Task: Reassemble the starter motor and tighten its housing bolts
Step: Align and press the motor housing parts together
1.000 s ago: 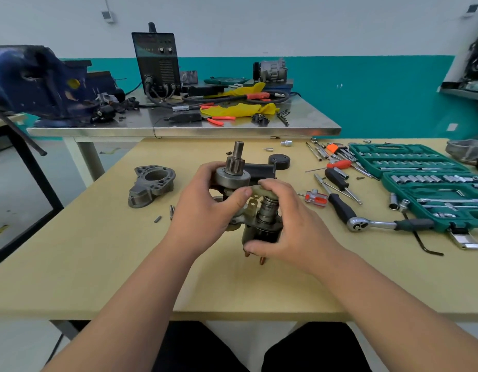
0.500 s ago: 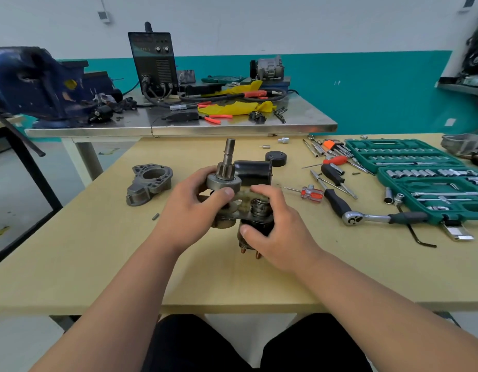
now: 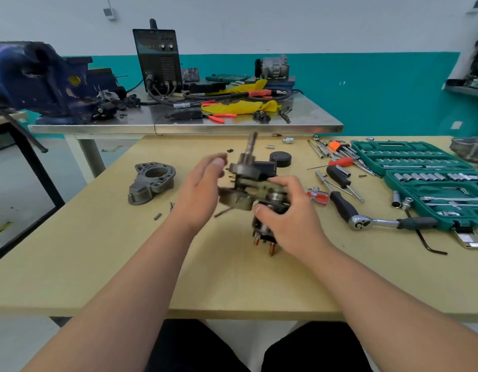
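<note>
Dark grey metal starter motor (image 3: 246, 171) at tan table (image 3: 98, 251) ctr. Our right hand (image 3: 289, 216) clamps its body (image 3: 260, 226); left hand (image 3: 200, 191) at 9 o'clock, loose, empty. We judge it heavy & rigid: grip body, not shaft (image 3: 252, 142).

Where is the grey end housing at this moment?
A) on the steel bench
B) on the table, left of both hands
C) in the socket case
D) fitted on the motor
B: the housing lies on the table left of the left hand, apart from the motor that the right hand grips.
</note>
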`<state>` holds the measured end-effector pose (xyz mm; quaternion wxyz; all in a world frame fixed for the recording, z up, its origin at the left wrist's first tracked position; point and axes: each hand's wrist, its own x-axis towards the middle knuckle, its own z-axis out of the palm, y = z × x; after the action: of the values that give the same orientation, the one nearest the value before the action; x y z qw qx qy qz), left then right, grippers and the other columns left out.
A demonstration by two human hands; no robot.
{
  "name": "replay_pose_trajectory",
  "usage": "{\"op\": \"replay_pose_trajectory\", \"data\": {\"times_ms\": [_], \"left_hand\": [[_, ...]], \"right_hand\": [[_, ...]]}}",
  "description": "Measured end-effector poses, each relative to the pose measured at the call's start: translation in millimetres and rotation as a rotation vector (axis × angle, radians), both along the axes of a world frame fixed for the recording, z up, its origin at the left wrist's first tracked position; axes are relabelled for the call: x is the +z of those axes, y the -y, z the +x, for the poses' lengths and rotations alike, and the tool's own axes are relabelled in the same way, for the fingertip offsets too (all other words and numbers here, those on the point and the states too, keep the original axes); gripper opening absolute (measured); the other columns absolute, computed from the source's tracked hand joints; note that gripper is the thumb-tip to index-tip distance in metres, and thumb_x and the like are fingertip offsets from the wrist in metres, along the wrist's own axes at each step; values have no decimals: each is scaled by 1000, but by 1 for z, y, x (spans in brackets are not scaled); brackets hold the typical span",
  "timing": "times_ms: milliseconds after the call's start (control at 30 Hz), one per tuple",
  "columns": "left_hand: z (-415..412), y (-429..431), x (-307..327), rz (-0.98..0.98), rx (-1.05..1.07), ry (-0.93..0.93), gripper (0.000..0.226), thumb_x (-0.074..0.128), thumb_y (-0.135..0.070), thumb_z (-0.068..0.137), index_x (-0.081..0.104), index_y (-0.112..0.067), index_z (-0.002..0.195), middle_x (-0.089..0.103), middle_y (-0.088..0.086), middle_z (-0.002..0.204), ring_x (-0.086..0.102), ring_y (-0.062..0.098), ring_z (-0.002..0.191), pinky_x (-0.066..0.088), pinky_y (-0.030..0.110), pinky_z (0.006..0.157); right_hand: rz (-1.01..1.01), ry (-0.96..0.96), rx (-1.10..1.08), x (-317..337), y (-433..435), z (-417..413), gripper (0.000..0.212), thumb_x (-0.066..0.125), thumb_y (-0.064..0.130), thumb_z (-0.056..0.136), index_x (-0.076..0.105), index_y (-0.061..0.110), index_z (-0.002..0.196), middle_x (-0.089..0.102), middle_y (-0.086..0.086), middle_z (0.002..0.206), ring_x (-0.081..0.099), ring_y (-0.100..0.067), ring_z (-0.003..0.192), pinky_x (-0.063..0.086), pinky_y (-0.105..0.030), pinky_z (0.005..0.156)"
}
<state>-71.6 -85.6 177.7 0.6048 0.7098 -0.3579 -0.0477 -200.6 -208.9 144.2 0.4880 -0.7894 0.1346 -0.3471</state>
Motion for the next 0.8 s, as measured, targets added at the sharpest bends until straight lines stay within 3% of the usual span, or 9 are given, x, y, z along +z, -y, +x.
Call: {"op": "replay_pose_trajectory", "data": {"times_ms": [67, 133, 200, 267, 367, 433, 600, 733, 800], "left_hand": [[20, -5, -3, -22, 125, -24, 38, 31, -43, 92, 54, -34, 120, 59, -14, 114, 57, 4, 102, 52, 28, 73], [41, -15, -12, 38, 277, -26, 32, 33, -34, 96, 56, -31, 119, 60, -13, 108, 59, 3, 87, 49, 23, 63], [58, -27, -24, 245, 390, 115, 28, 41, -24, 96, 60, -27, 116, 61, -13, 99, 59, 4, 74, 46, 23, 63], [67, -34, -36, 436, 411, 324, 24, 52, -19, 90, 65, -24, 110, 59, -11, 96, 55, 11, 88, 42, 27, 75], [66, -39, -43, 600, 363, 421, 21, 60, -25, 84, 66, -26, 104, 58, -10, 93, 49, 16, 97, 42, 31, 80], [66, -46, -43, 680, 391, 360, 31, 62, -27, 81, 62, -26, 113, 57, -9, 97, 47, 17, 102, 42, 32, 85], [76, -86, -36, 736, 544, 142, 36, 62, -22, 80, 60, -27, 116, 54, -8, 101, 50, 19, 102, 45, 38, 89], [78, -92, -37, 845, 491, 113, 27, 55, -27, 87, 64, -30, 112, 61, -8, 101, 50, 22, 106, 45, 39, 94], [78, -91, -39, 900, 513, 172, 23, 56, -35, 89, 66, -31, 110, 61, -8, 98, 48, 23, 105, 45, 38, 91]], "right_hand": [[132, 62, -67, 13, 19, 2, 40, 75, 25, 77, 50, 53, 90, 68, 16, 89, 69, -2, 74, 53, -15, 55], [262, 150, -132, 29, 41, 6, 37, 75, 27, 73, 53, 54, 84, 67, 5, 89, 72, -9, 71, 57, -26, 54], [309, 195, -171, 40, 61, 9, 35, 74, 33, 66, 54, 54, 87, 67, 5, 90, 73, -14, 73, 59, -35, 57], [334, 201, -186, 39, 72, 13, 37, 72, 39, 61, 55, 55, 89, 67, 6, 91, 73, -17, 76, 60, -40, 60], [364, 153, -169, 23, 74, 18, 37, 73, 30, 71, 54, 54, 90, 66, 2, 94, 73, -14, 72, 58, -33, 54], [338, 94, -145, 16, 73, 20, 38, 73, 23, 79, 52, 51, 94, 63, -1, 97, 72, -11, 69, 56, -29, 50], [247, 2, -111, 7, 64, 22, 39, 74, 24, 80, 51, 50, 96, 63, 8, 89, 71, -11, 70, 60, -40, 57], [123, -68, -83, 6, 55, 25, 42, 74, 26, 81, 47, 46, 106, 64, 14, 87, 67, 2, 70, 54, -18, 50], [87, -93, -73, 4, 51, 26, 45, 74, 25, 81, 45, 46, 108, 63, 15, 89, 65, 5, 72, 52, -16, 50]]}}
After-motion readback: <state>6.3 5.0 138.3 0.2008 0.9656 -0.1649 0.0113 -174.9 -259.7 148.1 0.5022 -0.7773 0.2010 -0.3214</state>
